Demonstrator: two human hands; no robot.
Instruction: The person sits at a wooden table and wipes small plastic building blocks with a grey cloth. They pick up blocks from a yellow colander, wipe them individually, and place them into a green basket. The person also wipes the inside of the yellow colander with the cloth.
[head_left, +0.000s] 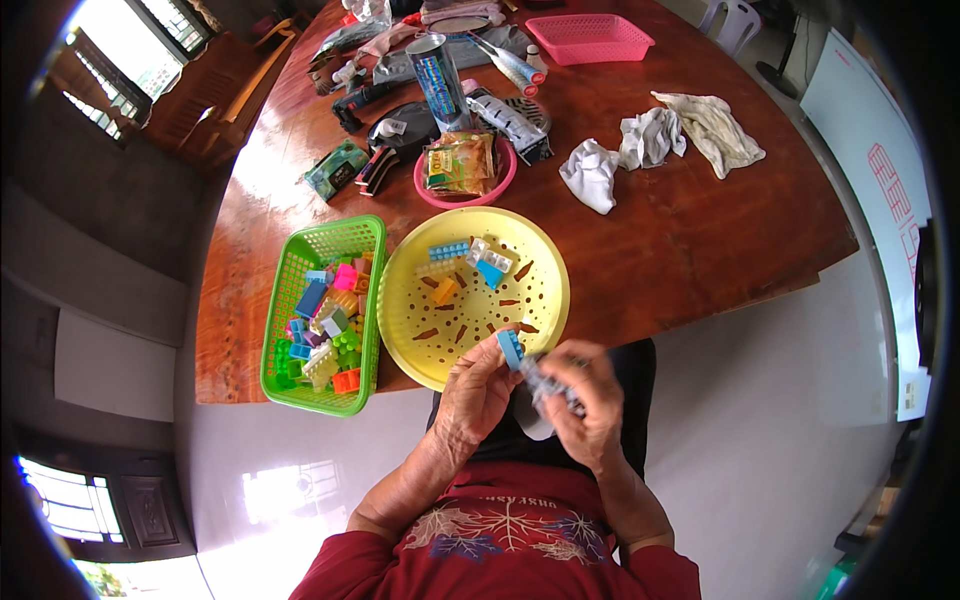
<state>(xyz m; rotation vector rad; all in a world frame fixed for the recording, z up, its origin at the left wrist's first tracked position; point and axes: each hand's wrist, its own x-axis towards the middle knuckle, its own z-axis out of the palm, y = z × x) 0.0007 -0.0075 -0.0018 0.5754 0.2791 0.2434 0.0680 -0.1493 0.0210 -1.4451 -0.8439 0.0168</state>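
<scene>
Over the near rim of a yellow plastic colander point(540, 240), my left hand point(468, 395) pinches a blue toy building brick point(511, 349) upright between thumb and fingers. Beside it, my right hand point(592, 400) is closed on a crumpled grey-and-white cloth point(550, 388), which meets the brick's lower end; motion blurs both hand and cloth. Several loose bricks lie in the colander, among them a long blue brick point(449, 250), a white brick point(479, 251) and an orange brick point(445, 291). A green basket point(310, 400) full of mixed coloured bricks stands left of the colander.
Behind the colander, a pink bowl point(508, 175) holds snack packets point(460, 165); a tall blue can point(438, 85) stands behind. White cloths point(590, 175) lie at the right. Bags and rackets crowd the far table around a pink basket point(590, 40). The table's near edge point(700, 312) lies close by.
</scene>
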